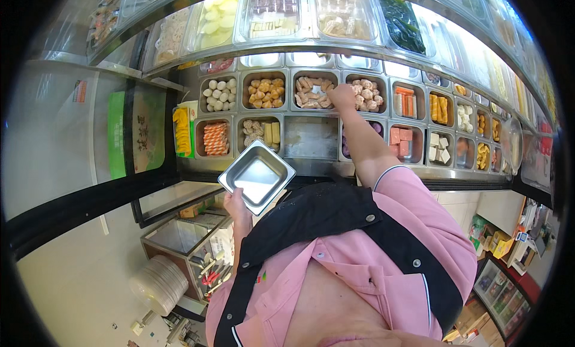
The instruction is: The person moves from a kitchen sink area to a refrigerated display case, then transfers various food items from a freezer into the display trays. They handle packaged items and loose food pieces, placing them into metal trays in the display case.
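My left hand (237, 205) grips a small square stainless steel pan (257, 169) by its near rim, tilted in front of my apron. No food shows inside it. My right hand (343, 97) reaches across the counter to the right edge of a steel pan of pale pinkish elongated food pieces (307, 103). Its fingers are curled, and the fingertips are hidden, so whether they pinch a piece cannot be told. Just right of that hand sits a pan of pinkish balls (369, 97). Below the elongated pieces, a rectangular opening (311, 138) in the pan rows shows bare grey metal.
Around these stand pans of white balls (219, 95), yellow-orange pieces (266, 95), orange-striped sticks (216, 139) and pink blocks (401, 139). A shelf with clear food tubs (278, 21) overhangs the back row. Stacked bowls (161, 284) are at lower left.
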Demonstrator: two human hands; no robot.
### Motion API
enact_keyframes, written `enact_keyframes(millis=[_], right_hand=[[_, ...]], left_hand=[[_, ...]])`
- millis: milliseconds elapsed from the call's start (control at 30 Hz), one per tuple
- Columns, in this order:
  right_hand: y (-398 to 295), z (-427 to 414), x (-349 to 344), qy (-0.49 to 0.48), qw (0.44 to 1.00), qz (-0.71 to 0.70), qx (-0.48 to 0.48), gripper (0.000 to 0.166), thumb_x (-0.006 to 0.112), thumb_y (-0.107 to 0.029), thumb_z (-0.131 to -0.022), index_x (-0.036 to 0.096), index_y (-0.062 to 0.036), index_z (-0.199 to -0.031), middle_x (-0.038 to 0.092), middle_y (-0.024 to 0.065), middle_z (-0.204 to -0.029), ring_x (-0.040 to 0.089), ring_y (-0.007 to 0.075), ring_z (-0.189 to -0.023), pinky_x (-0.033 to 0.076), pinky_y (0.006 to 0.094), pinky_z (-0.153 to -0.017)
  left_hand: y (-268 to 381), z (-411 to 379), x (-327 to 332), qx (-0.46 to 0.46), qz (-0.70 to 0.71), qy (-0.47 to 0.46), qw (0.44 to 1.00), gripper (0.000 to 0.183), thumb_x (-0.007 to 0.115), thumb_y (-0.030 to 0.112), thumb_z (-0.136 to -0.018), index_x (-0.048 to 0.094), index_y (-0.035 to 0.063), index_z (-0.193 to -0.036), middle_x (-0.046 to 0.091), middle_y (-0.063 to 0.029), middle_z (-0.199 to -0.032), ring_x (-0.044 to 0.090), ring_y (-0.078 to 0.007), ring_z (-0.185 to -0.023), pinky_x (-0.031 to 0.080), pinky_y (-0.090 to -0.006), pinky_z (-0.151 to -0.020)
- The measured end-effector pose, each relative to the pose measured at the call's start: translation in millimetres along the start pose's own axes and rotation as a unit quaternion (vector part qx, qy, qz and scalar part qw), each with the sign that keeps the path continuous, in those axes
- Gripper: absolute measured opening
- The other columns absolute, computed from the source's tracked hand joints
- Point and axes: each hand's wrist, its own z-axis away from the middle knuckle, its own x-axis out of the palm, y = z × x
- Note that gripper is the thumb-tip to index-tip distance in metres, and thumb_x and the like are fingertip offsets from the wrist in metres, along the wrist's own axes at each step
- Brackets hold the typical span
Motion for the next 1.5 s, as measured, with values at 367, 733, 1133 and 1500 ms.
enact_keyframes(millis=[367,733,1133,1500], right_hand=[[4.7,-9.5,3.0,0.019,0.996,-0.092,0.003,0.041,0.055,-0.032,-0.074,0.064,0.0055,-0.088,0.061,0.0255,-0.094,0.057,0.0386,-0.096,0.046,0.0402,-0.083],[41.8,-32.0,-2.3,-0.009,0.989,-0.098,-0.11,0.035,0.06,-0.033,-0.065,0.063,-0.0011,-0.08,0.062,0.0207,-0.08,0.06,0.0346,-0.078,0.047,0.0392,-0.07],[155.5,58.9,-109.4,0.024,0.923,-0.383,-0.005,0.015,0.056,-0.011,-0.072,0.06,-0.0003,-0.081,0.056,0.0009,-0.068,0.049,0.0075,-0.057,0.037,0.0228,-0.05],[209.1,159.6,-113.2,0.124,0.842,-0.514,0.106,0.003,0.059,-0.007,-0.074,0.059,-0.0055,-0.077,0.053,-0.0037,-0.061,0.043,0.0045,-0.047,0.031,0.0203,-0.041]], left_hand=[[-9.6,8.7,-6.5,0.017,0.029,0.026,0.999,0.009,0.054,-0.005,-0.07,0.057,-0.0033,-0.079,0.06,-0.0096,-0.076,0.059,-0.0167,-0.064,0.047,-0.0269,-0.058],[5.2,-1.4,1.8,0.022,0.009,0.009,1.0,0.005,0.056,-0.002,-0.07,0.052,-0.0009,-0.073,0.057,-0.0078,-0.071,0.056,-0.0153,-0.06,0.045,-0.0262,-0.055],[26.3,-64.5,138.2,0.105,-0.083,-0.232,0.964,0.011,0.057,0.007,-0.073,0.058,-0.0028,-0.078,0.057,-0.0029,-0.07,0.05,-0.009,-0.059,0.04,-0.0235,-0.053],[-22.4,-127.2,326.0,0.215,-0.25,-0.303,0.894,0.016,0.06,0.015,-0.066,0.06,-0.0012,-0.063,0.056,-0.0074,-0.053,0.05,-0.0133,-0.049,0.039,-0.0308,-0.049]])
